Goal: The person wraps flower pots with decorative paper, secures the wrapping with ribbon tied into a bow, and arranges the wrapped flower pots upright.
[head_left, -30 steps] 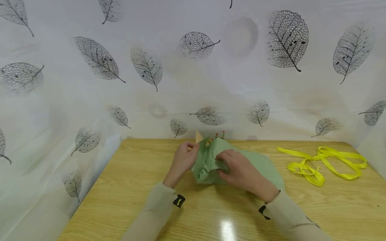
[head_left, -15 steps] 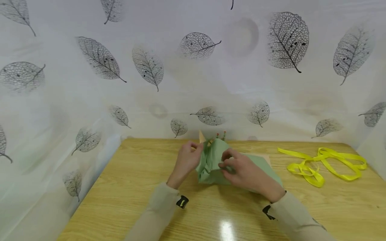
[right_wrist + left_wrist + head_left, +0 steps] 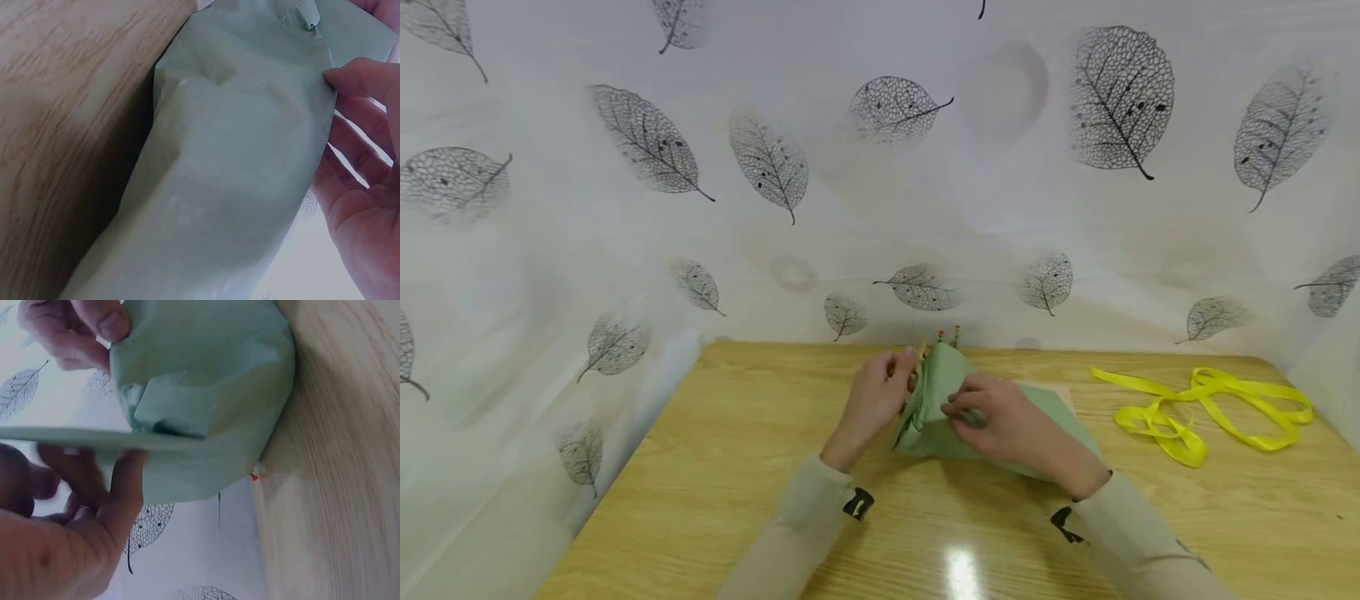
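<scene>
A leaf-print backdrop [image 3: 850, 212] rises behind the wood-grain desk [image 3: 752, 408], and there, towards its far edge, sits the green bundle [image 3: 947, 437], a yellow ribbon [image 3: 1197, 392] looped off to its right. Right hand [image 3: 1003, 421] pinching the bundle's edge, left hand's [image 3: 874, 398] fingers up under a flap [image 3: 94, 438], gripping or merely touching, cannot tell; red-tipped stems [image 3: 957, 335] peek out beyond!

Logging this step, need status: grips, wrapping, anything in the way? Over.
Left grip at raised flap, pinch unclear. Right grip pinches edge of green wrapping. Wrapping creased near flap. Yellow ribbon apart at right, out of the way.
</scene>
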`<action>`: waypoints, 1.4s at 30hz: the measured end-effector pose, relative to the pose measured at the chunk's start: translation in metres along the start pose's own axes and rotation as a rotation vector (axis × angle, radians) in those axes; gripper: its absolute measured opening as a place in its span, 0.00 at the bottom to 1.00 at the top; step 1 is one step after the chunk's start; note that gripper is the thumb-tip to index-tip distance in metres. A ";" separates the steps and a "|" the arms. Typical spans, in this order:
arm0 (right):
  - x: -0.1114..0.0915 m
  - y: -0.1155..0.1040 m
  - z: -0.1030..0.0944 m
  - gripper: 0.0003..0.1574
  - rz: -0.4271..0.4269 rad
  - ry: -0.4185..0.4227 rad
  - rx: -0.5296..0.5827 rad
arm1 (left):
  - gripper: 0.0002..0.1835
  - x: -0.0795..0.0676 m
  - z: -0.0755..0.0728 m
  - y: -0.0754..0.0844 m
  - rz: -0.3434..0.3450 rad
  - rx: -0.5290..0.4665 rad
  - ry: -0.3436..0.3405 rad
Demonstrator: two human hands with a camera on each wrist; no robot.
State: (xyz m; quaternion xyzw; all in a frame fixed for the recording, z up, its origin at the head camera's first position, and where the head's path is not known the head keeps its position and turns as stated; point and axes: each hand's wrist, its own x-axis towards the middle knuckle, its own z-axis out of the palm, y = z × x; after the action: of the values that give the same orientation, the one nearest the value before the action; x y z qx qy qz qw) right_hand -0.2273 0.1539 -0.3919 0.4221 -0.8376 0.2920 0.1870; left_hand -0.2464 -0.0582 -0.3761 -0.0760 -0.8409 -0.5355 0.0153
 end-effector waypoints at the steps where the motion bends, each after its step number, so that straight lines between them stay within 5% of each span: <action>1: 0.000 0.001 0.000 0.08 -0.007 0.005 0.004 | 0.19 0.001 -0.001 -0.001 0.008 0.003 -0.012; 11: -0.002 0.001 -0.002 0.09 0.055 -0.033 0.019 | 0.20 -0.001 -0.002 -0.020 0.118 0.020 -0.252; 16: 0.000 -0.002 -0.003 0.12 0.118 -0.036 0.088 | 0.20 -0.002 0.008 -0.019 0.213 0.183 -0.203; 20: 0.001 -0.003 -0.005 0.20 0.167 -0.029 0.106 | 0.20 -0.004 0.012 -0.019 0.223 0.211 -0.173; 24: 0.001 0.000 -0.005 0.27 0.111 -0.009 0.086 | 0.20 -0.005 0.013 -0.019 0.216 0.202 -0.174; 32: 0.000 0.005 -0.001 0.12 0.072 0.040 0.036 | 0.21 -0.004 0.011 -0.024 0.202 0.180 -0.194; 39: 0.000 0.004 0.000 0.09 0.121 0.033 0.032 | 0.28 0.002 -0.010 -0.037 0.088 -0.043 -0.454; 42: 0.000 0.003 -0.001 0.08 0.142 0.034 0.031 | 0.32 0.005 -0.021 -0.043 0.097 -0.112 -0.564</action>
State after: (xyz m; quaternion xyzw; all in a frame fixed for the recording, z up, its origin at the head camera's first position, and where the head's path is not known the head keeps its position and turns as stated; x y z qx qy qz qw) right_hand -0.2292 0.1561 -0.3922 0.3597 -0.8574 0.3247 0.1735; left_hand -0.2584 -0.0943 -0.4058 -0.2629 -0.7765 -0.5374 -0.1978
